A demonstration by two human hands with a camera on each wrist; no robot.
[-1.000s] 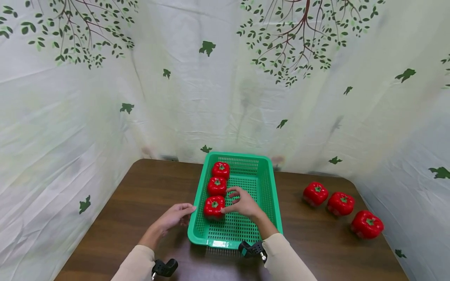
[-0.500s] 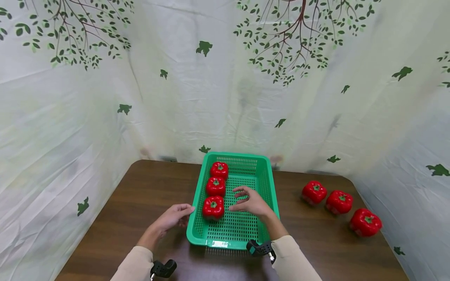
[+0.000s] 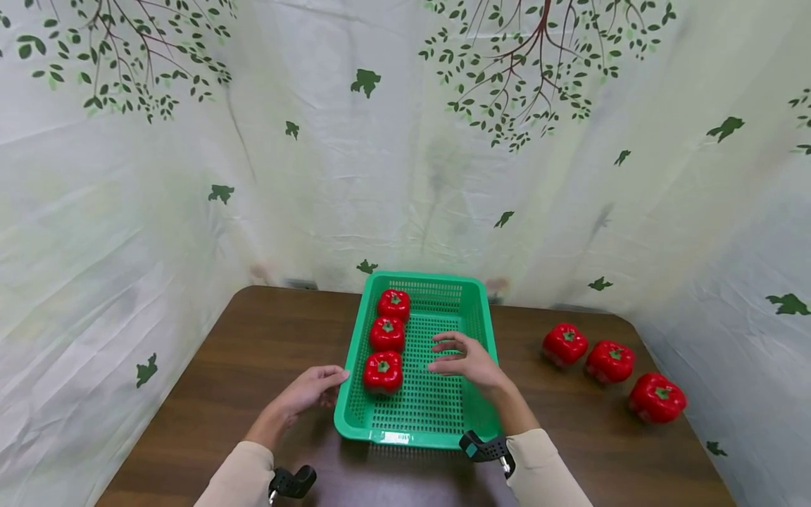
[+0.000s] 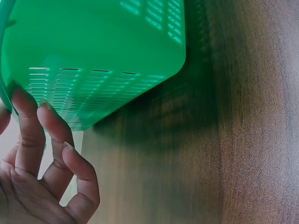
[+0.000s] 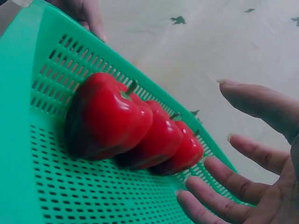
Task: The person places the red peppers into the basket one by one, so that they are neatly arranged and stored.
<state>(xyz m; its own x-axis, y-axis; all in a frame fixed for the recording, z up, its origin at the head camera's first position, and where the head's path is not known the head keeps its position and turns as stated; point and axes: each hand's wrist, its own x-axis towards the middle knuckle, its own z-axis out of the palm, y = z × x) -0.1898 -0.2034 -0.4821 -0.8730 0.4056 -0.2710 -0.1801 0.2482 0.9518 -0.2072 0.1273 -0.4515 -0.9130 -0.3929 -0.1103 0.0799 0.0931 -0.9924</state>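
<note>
A green plastic basket (image 3: 415,441) with perforated walls stands on the table, holding three red bell peppers in a row along its left side: a near one (image 3: 383,373), a middle one (image 3: 386,334) and a far one (image 3: 393,304). My left hand (image 3: 312,389) pinches the basket's left rim; in the left wrist view, the other fingers (image 4: 84,175) hang loosely outside the wall. Over the right half of the basket hovers my right hand (image 3: 467,359), fingers spread and holding nothing. The right wrist view shows a gap between its fingertips (image 5: 210,161) and the peppers.
Three more red bell peppers rest on the brown table (image 3: 279,324) to the right: one (image 3: 565,345), another (image 3: 610,361) and the nearest (image 3: 657,398). A pale curtain (image 3: 405,176) with leaf prints hangs behind and at both sides.
My right hand has let go of the near bell pepper and drawn away to the right. The left hand stays at the rim.
</note>
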